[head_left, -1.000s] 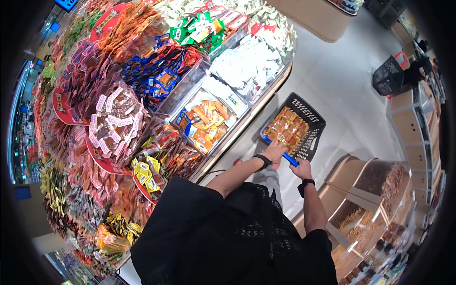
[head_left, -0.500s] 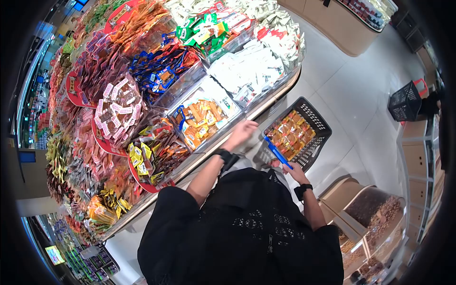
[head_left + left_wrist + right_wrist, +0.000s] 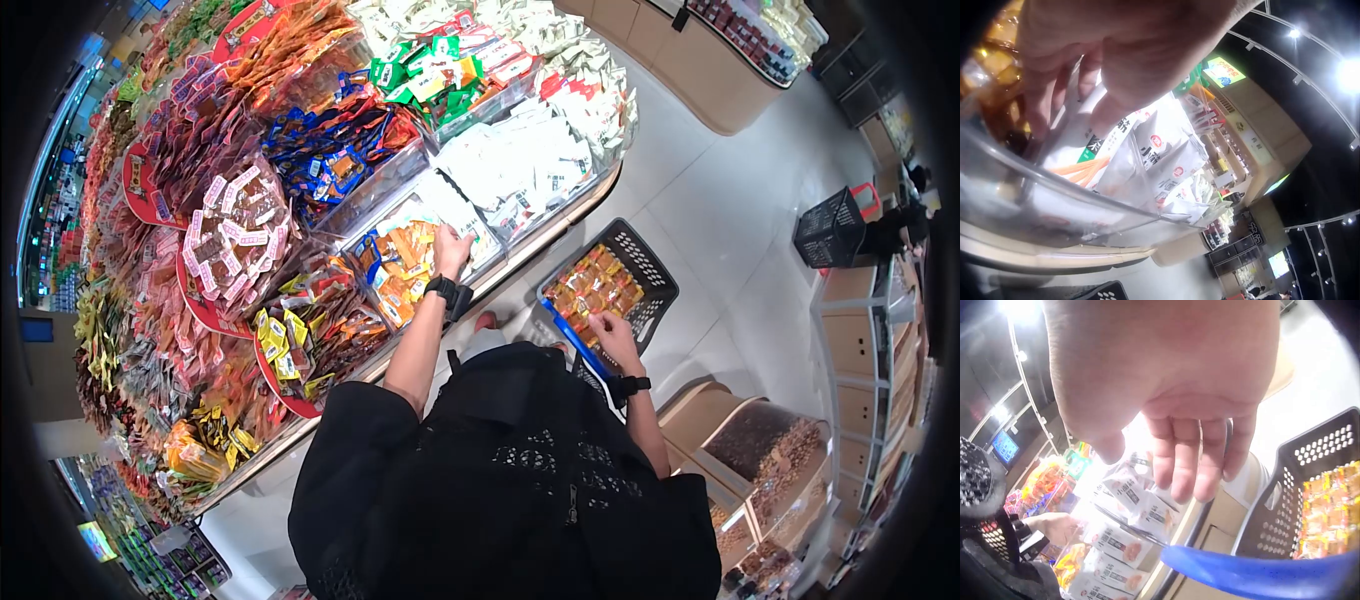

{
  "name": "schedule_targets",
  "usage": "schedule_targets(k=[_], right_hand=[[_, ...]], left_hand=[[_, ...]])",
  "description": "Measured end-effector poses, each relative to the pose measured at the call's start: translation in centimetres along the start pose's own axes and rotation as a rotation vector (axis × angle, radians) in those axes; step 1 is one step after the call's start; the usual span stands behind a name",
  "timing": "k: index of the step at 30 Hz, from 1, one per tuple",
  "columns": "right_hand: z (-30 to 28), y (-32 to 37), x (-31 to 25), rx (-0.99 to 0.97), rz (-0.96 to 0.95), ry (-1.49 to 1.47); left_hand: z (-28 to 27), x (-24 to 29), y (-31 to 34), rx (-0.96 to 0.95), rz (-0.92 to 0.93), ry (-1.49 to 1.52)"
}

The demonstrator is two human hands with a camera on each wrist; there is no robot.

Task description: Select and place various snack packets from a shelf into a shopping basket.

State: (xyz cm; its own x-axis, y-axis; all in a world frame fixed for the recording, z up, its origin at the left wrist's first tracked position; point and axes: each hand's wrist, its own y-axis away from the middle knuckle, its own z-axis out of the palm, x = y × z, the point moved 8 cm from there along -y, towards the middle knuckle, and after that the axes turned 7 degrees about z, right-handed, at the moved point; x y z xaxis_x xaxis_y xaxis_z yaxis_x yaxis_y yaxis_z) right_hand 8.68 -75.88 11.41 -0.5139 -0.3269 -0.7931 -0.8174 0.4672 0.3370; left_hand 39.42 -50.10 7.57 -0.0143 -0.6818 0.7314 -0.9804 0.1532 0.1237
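My left hand (image 3: 453,250) reaches into the clear bin on the display, where orange packets (image 3: 406,262) meet a row of white packets. In the left wrist view its thumb lies on one side of a white packet (image 3: 1088,150) with a green label and the fingers curl down on the other side, pinching it. The right hand (image 3: 615,338) is over the near edge of a dark shopping basket (image 3: 655,275), fingers relaxed and holding nothing. The basket's blue handle (image 3: 1260,573) passes below the palm. Rows of yellow-orange packets (image 3: 595,285) fill part of the basket.
White packets (image 3: 515,155), blue packets (image 3: 330,150) and green packets (image 3: 430,75) crowd the neighbouring bins. Bulk bins (image 3: 765,450) stand at lower right. Another basket (image 3: 830,230) is beside a person at far right. A rounded wooden counter (image 3: 720,90) is farther back.
My left hand has gone from the basket's packets across to the display bin and down among its packets. The right hand has let go of the blue handle, which has tipped down toward me.
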Motion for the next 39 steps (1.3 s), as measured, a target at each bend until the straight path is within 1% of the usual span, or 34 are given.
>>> schedule_targets(k=[1, 2, 3, 4, 5, 6, 8, 9, 10, 12, 13, 14, 16, 18, 19, 20, 22, 23, 25, 28, 34, 39], right_hand=[[-0.4, -0.3, 0.0, 0.020, 0.015, 0.046], [-0.3, -0.6, 0.2, 0.018, 0.013, 0.047], [-0.4, -1.1, 0.5, 0.070, -0.002, -0.032], [-0.4, -1.5, 1.4, 0.119, -0.014, -0.113], [-0.4, -2.0, 2.4, 0.165, -0.016, -0.159], [-0.5, -1.9, 1.9, 0.162, -0.018, -0.159], [-1.3, -1.7, 0.3, 0.177, 0.031, -0.126], [-1.3, -2.0, 0.0, 0.173, 0.002, -0.126], [-1.3, -2.2, -1.0, 0.175, 0.000, -0.131], [-1.8, -2.5, -3.9, 0.184, -0.084, -0.120], [-1.8, -2.4, -6.3, 0.134, -0.084, -0.163], [-2.0, -2.4, -8.4, 0.141, -0.078, -0.165], [-1.9, -2.3, -13.1, 0.051, -0.210, -0.486], [-1.8, -2.3, -16.2, -0.025, -0.158, -0.653], [-1.7, -2.4, -17.2, -0.061, -0.157, -0.702], [-1.6, -2.4, -18.0, -0.056, -0.182, -0.738], [-1.4, -2.5, -18.1, -0.039, -0.177, -0.776], [-1.2, -2.9, -17.3, -0.008, -0.185, -0.865], [-1.1, -2.7, -16.5, 0.028, -0.152, -0.913], [-1.3, -2.6, -15.4, 0.065, -0.119, -0.969], [-2.1, -2.5, -14.5, 0.098, -0.088, -1.008], [-2.3, -2.6, -13.6, 0.113, -0.096, -1.028]], left_hand=[[0.1, -0.2, 0.1, 0.029, 0.040, -0.004], [0.3, -0.7, 0.1, 0.031, 0.038, -0.003], [0.3, -0.6, -0.1, 0.059, 0.140, 0.042], [-1.4, 1.7, 0.9, 0.086, 0.240, 0.084], [-2.5, 2.6, 1.9, 0.064, 0.124, 0.090], [-2.8, 2.2, 1.9, 0.067, 0.123, 0.090], [-3.0, 1.6, 1.5, 0.030, 0.113, 0.544], [-3.6, 2.3, 1.8, 0.024, 0.117, 0.720], [-4.4, 3.3, 2.3, 0.023, 0.122, 0.717], [-4.9, 6.3, 3.5, -0.032, 0.130, 0.994], [-4.9, 8.9, 4.6, -0.124, 0.128, 1.117], [-4.8, 10.5, 5.4, -0.133, 0.128, 1.115], [-3.7, 14.2, 6.9, -0.277, 0.204, 1.149], [-2.5, 17.1, 8.3, -0.386, 0.241, 1.159], [-2.1, 18.4, 9.0, -0.413, 0.238, 1.153], [-2.1, 19.8, 9.7, -0.440, 0.259, 1.144], [-1.0, 20.4, 10.1, -0.499, 0.277, 1.098], [-0.6, 20.6, 10.3, -0.516, 0.277, 1.096], [0.0, 20.7, 10.6, -0.568, 0.237, 1.153], [0.6, 21.0, 11.1, -0.621, 0.232, 1.124], [1.4, 22.2, 11.0, -0.624, 0.295, 1.102], [2.4, 22.2, 10.9, -0.660, 0.280, 1.058]])
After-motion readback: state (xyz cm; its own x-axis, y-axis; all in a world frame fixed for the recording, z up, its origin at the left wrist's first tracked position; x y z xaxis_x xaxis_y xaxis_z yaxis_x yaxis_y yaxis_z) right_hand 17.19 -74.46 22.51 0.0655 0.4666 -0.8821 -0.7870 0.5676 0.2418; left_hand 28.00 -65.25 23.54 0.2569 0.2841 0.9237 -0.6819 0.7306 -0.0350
